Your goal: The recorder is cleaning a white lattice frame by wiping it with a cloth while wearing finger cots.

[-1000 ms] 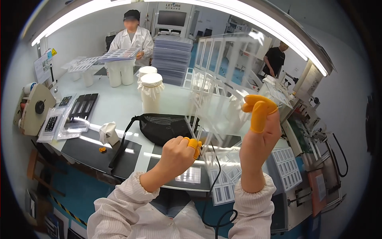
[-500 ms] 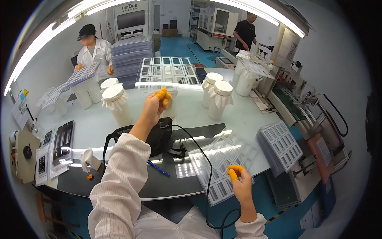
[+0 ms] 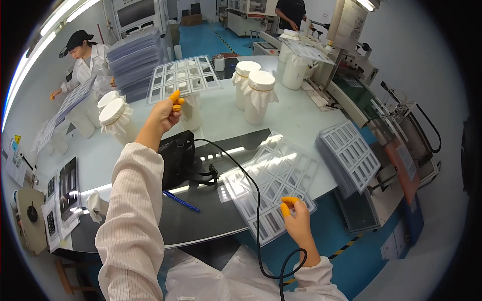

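My left hand [image 3: 165,113] reaches out at the near edge of a clear sheet with rectangular windows [image 3: 183,78], which rests on a white jar [image 3: 191,113]. Its fingertips wear orange finger cots and are pinched together; whether the sheet's edge is between them cannot be made out. Lower right, my right hand [image 3: 298,220] hovers over the near corner of overlapping clear windowed sheets [image 3: 268,180]. Thumb and forefinger, in orange cots, are slightly apart with nothing visible between them. A black bag [image 3: 175,158] lies beyond my left forearm, its black cable [image 3: 256,200] running toward me.
Cloth-topped white jars [image 3: 261,95] stand on the table [image 3: 226,115], with more at left [image 3: 114,113]. A blue pen [image 3: 181,200] lies by my sleeve. A tilted sheet stack [image 3: 351,155] and machinery [image 3: 371,110] are at right. Two people work farther back.
The view has tilted downward and turned right. My left hand stays at the sheet's near edge; my right hand remains over the sheets. The person at left has moved an arm outward.
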{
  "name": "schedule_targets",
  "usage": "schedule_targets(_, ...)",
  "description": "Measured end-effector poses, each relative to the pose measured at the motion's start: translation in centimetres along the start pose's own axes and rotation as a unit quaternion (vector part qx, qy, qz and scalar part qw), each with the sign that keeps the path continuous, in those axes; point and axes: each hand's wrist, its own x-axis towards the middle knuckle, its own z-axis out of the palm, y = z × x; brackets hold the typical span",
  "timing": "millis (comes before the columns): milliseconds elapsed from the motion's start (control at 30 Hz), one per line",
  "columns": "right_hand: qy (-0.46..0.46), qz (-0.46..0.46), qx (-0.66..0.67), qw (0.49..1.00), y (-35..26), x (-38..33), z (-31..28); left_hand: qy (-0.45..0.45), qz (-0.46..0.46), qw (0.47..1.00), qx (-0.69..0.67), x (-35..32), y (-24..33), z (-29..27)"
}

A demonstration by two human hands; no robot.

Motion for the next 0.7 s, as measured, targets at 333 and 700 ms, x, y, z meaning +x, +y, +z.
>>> schedule_targets(333,0.165,-0.064,-0.221,0.959,4.9,4.9,-4.3,-0.007,0.007,0.999,0.049,0.3,-1.0,-1.5)
schedule_targets(700,0.175,0.026,-0.52,0.836,12.3,14.1,-8.6,-0.017,0.045,0.994,0.102,-2.8,-1.9,-2.0)
